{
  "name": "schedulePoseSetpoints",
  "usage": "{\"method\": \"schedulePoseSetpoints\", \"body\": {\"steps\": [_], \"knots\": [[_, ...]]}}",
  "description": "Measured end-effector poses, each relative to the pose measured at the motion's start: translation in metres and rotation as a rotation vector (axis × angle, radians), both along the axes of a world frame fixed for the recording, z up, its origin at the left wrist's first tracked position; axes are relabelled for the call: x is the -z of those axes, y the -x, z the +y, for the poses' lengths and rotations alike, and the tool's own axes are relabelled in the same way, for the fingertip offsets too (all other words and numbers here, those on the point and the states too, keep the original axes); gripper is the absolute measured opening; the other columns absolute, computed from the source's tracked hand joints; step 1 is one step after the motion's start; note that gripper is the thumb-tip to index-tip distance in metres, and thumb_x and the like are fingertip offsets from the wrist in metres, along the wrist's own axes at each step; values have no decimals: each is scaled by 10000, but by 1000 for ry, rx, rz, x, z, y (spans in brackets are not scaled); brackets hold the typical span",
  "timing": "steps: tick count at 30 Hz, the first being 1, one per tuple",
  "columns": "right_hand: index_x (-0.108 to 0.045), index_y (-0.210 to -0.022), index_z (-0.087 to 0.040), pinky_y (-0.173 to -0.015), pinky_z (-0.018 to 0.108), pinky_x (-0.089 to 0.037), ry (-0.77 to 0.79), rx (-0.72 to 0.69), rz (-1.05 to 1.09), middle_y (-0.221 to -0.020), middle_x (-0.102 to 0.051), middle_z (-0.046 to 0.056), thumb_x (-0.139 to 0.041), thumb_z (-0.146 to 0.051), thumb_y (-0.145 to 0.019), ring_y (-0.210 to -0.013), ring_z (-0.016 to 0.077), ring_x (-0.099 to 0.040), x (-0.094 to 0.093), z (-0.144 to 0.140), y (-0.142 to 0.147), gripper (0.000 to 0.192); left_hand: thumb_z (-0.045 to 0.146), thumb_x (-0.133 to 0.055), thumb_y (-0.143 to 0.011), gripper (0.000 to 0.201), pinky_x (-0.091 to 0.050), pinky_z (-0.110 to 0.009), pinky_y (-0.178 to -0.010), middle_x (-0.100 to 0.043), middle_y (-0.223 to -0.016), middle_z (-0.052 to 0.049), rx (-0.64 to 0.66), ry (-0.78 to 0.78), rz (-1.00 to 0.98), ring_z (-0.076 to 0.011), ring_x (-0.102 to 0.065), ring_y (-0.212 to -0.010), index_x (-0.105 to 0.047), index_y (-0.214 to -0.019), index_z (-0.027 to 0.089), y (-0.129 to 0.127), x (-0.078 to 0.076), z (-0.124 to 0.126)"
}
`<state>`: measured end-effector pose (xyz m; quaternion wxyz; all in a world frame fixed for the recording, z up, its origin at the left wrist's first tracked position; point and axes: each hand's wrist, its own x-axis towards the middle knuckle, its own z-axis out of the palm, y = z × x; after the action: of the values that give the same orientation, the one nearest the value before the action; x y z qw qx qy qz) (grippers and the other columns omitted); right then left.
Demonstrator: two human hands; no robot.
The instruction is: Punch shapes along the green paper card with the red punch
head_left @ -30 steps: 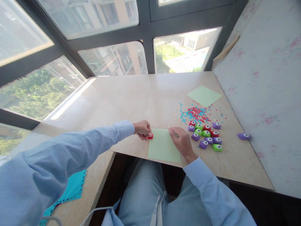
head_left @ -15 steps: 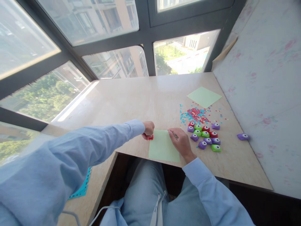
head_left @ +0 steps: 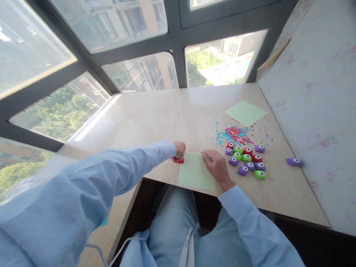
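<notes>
One head-worn camera looks forward and steeply down. The pale beige stone tabletop (head_left: pixel 172 115) and dark-framed windows (head_left: pixel 178 40) lie beyond the fingers (head_left: pixel 206 154), fairly near.
</notes>
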<state>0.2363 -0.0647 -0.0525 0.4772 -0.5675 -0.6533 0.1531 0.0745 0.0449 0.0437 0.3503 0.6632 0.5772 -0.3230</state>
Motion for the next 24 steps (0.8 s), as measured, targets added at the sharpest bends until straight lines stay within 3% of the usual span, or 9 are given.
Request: {"method": "schedulePoseSetpoints", "body": {"steps": [7, 13, 17, 21, 24], "knots": [[-724, -914, -186, -842, 393, -531, -2, 1, -17, -912, -757, 103, -506, -314, -963, -891, 255, -686, 3, 1, -1, 257, 43, -729, -776, 277, -613, -280, -607, -723, -743, -87, -32, 3, -4, -177, -712, -628, -611, -1021, 97, -1, 4, 1], [-730, -889, -192, -845, 403, -525, 6, -17, -89, -901, -758, 111, -484, -314, -962, -883, 264, -683, 6, 3, -2, 284, 121, -795, -720, 308, -624, -302, -671, -721, -741, -97, -51, 70, -55, -208, -736, -732, -649, -989, 94, 13, 2, 15], [-731, -889, -183, -852, 409, -518, 17, -27, -128, -907, -754, 121, -478, -299, -957, -893, 273, -677, 6, 3, -3, 287, 209, -845, -663, 498, -625, -352, -704, -720, -800, -90, -64, 75, -137, -230, -738, -770, -639, -1106, 112, 28, -2, 21], [-730, -891, -176, -857, 421, -516, 16, -27, -138, -907, -750, 127, -475, -296, -951, -893, 279, -673, 5, 4, -3, 289, 267, -819, -698, 705, -607, -311, -700, -702, -912, -74, -83, 29, -259, -183, -717, -770, -518, -1323, 140, 40, -4, 12], [-729, -892, -172, -861, 426, -513, 17, -32, -146, -909, -749, 129, -475, -295, -948, -894, 284, -671, 5, 4, -3, 288, 298, -832, -659, 695, -583, -293, -660, -682, -991, -59, 3, -30, -366, -154, -678, -718, -572, -1294, 184, 49, 2, -1]]}}
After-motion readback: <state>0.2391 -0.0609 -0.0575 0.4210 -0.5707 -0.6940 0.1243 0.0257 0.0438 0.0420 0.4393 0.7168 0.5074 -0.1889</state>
